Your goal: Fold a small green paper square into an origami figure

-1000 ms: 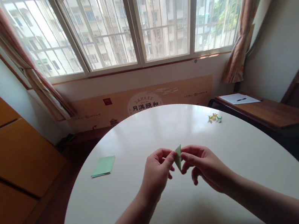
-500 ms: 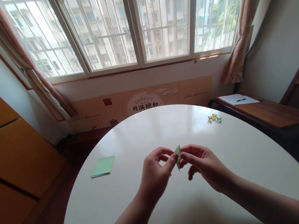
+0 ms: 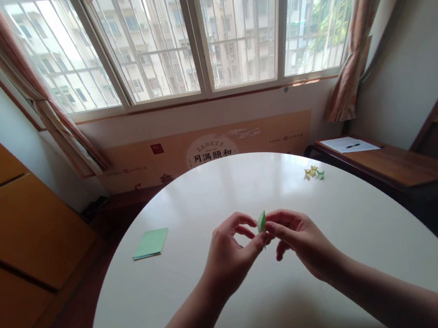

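Held folded green paper (image 3: 261,220) between left hand (image 3: 230,254) and right hand (image 3: 301,231), above the middle of white counter (image 3: 163,307). Looked raised off the surface, but could not judge the gap. Read paper's long axis as near upright in view, with a slight rightward lean at the top tip and the lower tip just below the left thumb. Had paper directly right of left fingertips and directly left of right fingertips. Touched it from both sides, so could not call either hand nearer. Pinched it low with left thumb, with index finger arched toward the upper-left edge and a rounded gap between the two. Pinched right edge between right thumb and index finger, with lower fingers curled loosely underneath. Could not see the far face or exact fingertip contact behind it. Made out brighter green toward the top, paler low down; found creases too small to read. Saw stack of green paper (image 3: 151,242) well to the left of left hand, and small folded yellow and green pieces (image 3: 313,171) clustered near the far right rim, well beyond right hand. Touched neither.
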A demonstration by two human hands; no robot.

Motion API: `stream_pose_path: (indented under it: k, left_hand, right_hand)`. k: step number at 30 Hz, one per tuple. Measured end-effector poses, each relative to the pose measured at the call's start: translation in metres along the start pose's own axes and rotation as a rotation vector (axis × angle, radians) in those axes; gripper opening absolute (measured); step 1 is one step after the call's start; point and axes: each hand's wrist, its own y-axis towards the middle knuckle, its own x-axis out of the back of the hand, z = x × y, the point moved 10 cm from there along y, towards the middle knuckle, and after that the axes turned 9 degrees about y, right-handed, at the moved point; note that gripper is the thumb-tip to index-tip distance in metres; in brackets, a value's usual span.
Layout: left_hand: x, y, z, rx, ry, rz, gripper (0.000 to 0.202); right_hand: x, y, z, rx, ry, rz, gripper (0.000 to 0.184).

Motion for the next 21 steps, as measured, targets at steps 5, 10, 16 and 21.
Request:
stream_pose_path:
  k: [5, 10, 16, 21]
  left_hand:
    - [-0.0023, -0.0008, -0.0039, -0.020, 0.006, 0.021, 0.019]
    - [-0.0018, -0.0001, -0.0067, -0.031, -0.023, 0.030, 0.018]
    - [-0.0027, 0.0013, -0.0055, -0.037, -0.071, 0.056, 0.017]
    - [-0.0059, 0.0031, -0.0039, -0.033, -0.113, 0.094, 0.019]
  right_hand:
    - [0.0007, 0.0005, -0.0008, 0.009, -0.003, -0.005, 0.022]
    - [0.0004, 0.0002, -0.0007, 0.021, 0.021, -0.005, 0.022]
    - [-0.0031, 0.0011, 0.0006, 0.037, 0.054, 0.023, 0.019]
    - [-0.0019, 0.0019, -0.0003, 0.040, 0.050, 0.036, 0.019]
